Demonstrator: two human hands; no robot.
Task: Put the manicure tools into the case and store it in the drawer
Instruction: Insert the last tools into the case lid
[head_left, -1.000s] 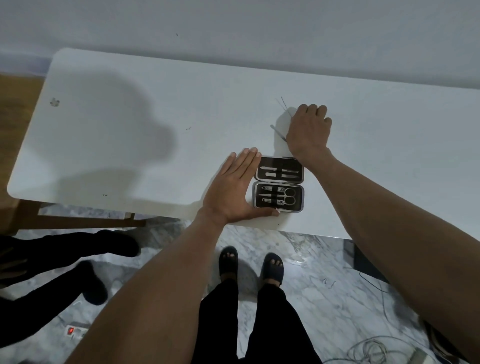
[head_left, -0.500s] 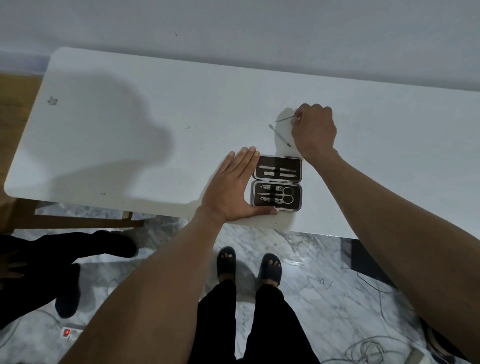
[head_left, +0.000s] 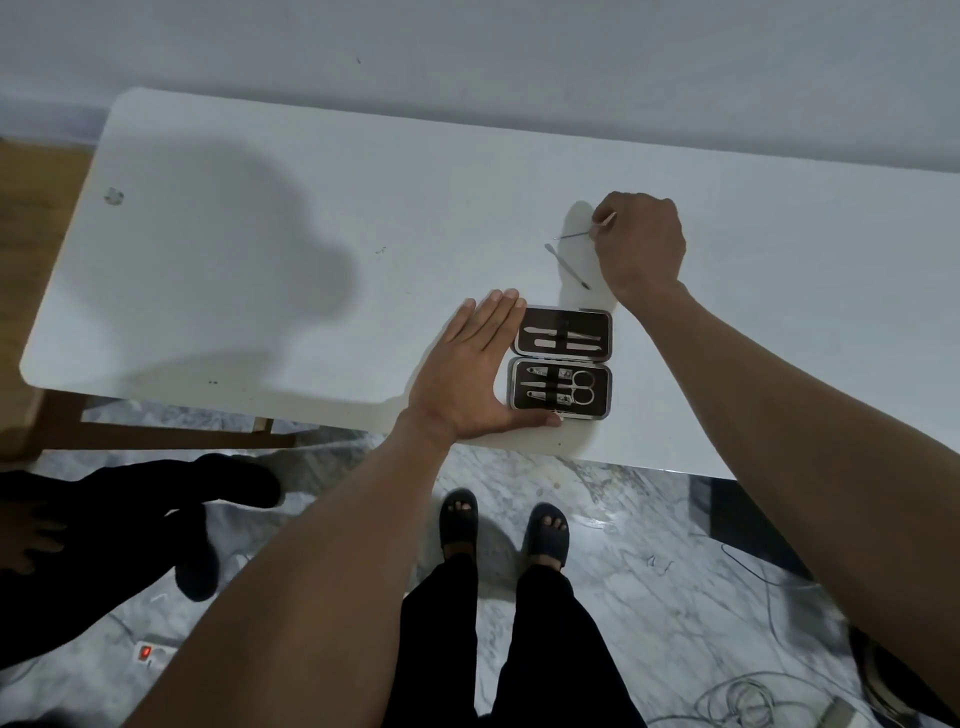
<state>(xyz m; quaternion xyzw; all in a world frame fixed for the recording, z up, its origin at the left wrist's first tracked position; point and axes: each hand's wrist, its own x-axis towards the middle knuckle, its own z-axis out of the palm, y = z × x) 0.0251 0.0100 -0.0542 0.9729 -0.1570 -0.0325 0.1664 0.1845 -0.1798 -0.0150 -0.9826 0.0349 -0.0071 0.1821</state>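
Observation:
An open manicure case (head_left: 561, 364) lies on the white table (head_left: 311, 260) near its front edge, with several metal tools strapped in both halves. My left hand (head_left: 472, 374) rests flat against the case's left side, thumb along its front edge. Behind the case, my right hand (head_left: 641, 241) pinches a thin metal tool (head_left: 571, 235) by one end, its tip pointing left just above the table. A second loose metal tool (head_left: 566, 265) lies on the table between my right hand and the case.
The table stands against a pale wall. Below its front edge are my feet in dark sandals (head_left: 501, 525) on a marble floor. Another person's dark legs (head_left: 130, 525) are at the left. Cables (head_left: 753, 696) lie on the floor at the right.
My right hand went from lying over the loose tools to pinching the thin one and lifting its end. My left hand and the case stayed put.

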